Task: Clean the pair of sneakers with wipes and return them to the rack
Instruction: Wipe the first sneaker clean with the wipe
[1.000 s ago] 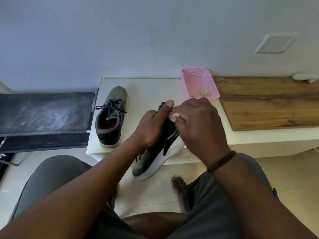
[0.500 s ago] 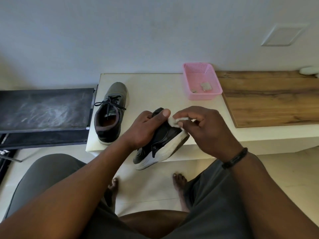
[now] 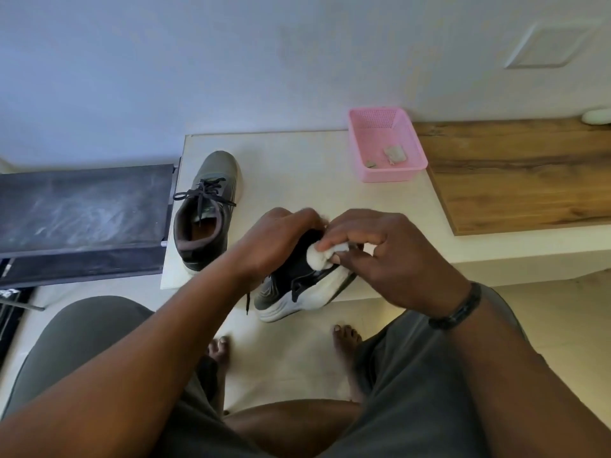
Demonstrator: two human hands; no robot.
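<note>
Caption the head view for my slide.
Left hand holds a sneaker while right hand wipes it with a white wipe; second sneaker waits beside.

A matt, smooth pale tabletop [image 3: 297,166] is seen beside grained wood panelling [image 3: 515,180]; the pink basket [image 3: 386,175] is perforated plastic, the wipe [image 3: 319,257] soft and crumpled.
</note>
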